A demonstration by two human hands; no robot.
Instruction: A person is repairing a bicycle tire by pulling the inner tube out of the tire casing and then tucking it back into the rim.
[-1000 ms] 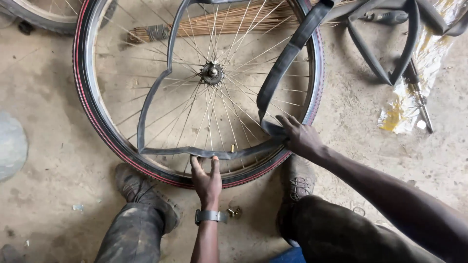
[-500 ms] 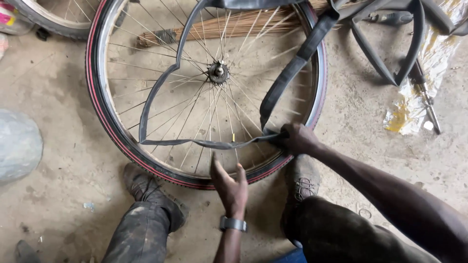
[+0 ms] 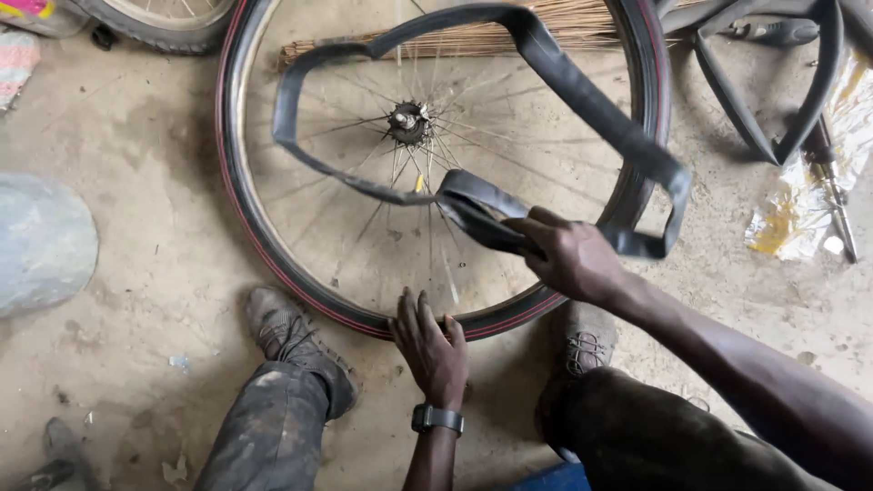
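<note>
On a dusty concrete floor, seen from above, a bicycle wheel lies flat, its black tyre edged with thin red lines and its silver spokes meeting at a hub near the top centre. A person crouches over it, with both knees and worn shoes visible at the bottom of the view.

The right hand is raised above the spokes, its fingers closed around a bunched fold of a black rubber inner tube. From that grip the deflated tube hangs in a wide, slack loop across the upper half of the wheel and droops over its right side. The left hand, with a dark watch on the wrist, rests at the near edge of the tyre, fingers spread and pressing down, gripping nothing.

The tube looks light, soft and floppy: it bends freely, has no shape of its own, and would sag or twist wherever unsupported. Holding it at a gathered fold, as the right hand does, seems the steadiest grip; thin rubber could snag on spoke ends or the hub. The wheel looks stiff and much heavier, best steadied at its rim.

Another inner tube lies at the upper right beside a metal tool on crumpled plastic wrap. A bundle of thin straw sticks lies beyond the wheel, and a second tyre shows at the upper left.
</note>
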